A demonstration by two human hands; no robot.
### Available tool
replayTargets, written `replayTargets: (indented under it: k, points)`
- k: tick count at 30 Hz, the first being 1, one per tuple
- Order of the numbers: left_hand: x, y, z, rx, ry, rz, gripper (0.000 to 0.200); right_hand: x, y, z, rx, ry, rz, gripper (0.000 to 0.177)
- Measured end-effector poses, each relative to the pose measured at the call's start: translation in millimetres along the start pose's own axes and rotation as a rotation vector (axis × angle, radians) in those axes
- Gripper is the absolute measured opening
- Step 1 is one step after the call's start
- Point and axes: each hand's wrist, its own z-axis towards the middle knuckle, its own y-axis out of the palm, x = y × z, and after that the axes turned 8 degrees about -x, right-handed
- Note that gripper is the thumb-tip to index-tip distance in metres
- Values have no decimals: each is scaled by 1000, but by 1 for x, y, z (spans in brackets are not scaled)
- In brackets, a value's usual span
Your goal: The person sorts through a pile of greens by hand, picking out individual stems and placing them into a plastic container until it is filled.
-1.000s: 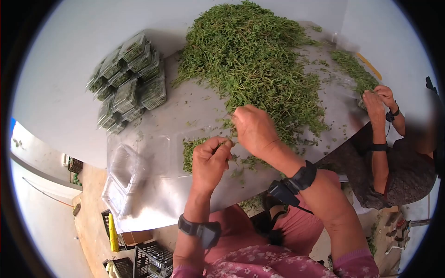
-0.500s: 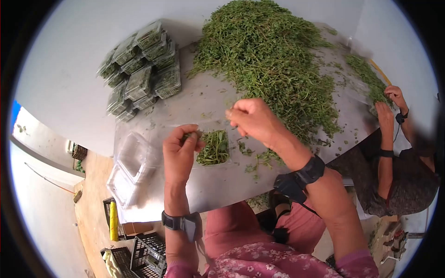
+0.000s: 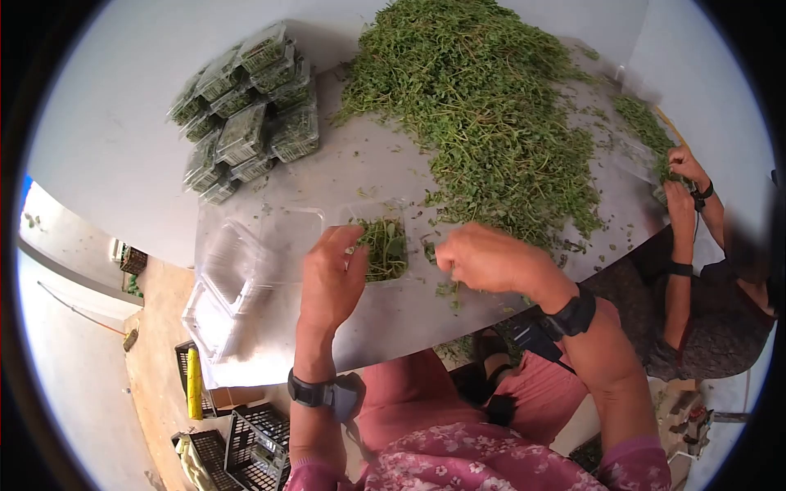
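A clear plastic clamshell box (image 3: 385, 284) lies open on the metal table, its base filled with leafy green sprigs (image 3: 383, 245). At the box's left side is my left hand (image 3: 334, 274), closed, with its fingertips against the greens; what it pinches is mostly hidden. My right hand (image 3: 495, 258) is low over the table to the right of the box. Its fingers are curled down beside a few loose sprigs (image 3: 447, 290), and the fingertips' contents cannot be seen.
A large heap of greens (image 3: 483, 106) covers the back of the table (image 3: 327, 327). Filled clamshell boxes (image 3: 243, 135) are stacked at the back left; empty ones (image 3: 233, 262) are at the left edge. A co-worker's hands (image 3: 684, 184) handle greens at right. Black crates (image 3: 258, 450) sit on the floor.
My right hand has dropped from above the box to the table at its right. My left hand has moved slightly right and turned, fingers now at the greens.
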Motion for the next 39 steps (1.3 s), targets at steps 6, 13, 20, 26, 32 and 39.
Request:
replayTargets:
  k: [6,13,20,26,32,39]
  points:
    - [-6,12,4,-249,81,162,21,-14,13,-12,-45,82,-203,12]
    - [9,1,3,-111,67,-15,18,-1,12,-18,36,33,-170,6]
    - [7,8,-2,-234,124,122,15,-6,-24,-17,349,54,255,9]
    - [15,-8,-5,84,-22,-2,13,-36,-22,15,435,-6,766,20]
    - [20,2,-10,-49,-64,-35,10,-16,-22,14,525,-20,495,16]
    - [15,28,6,-209,73,-12,14,29,-69,-41,709,213,481,16]
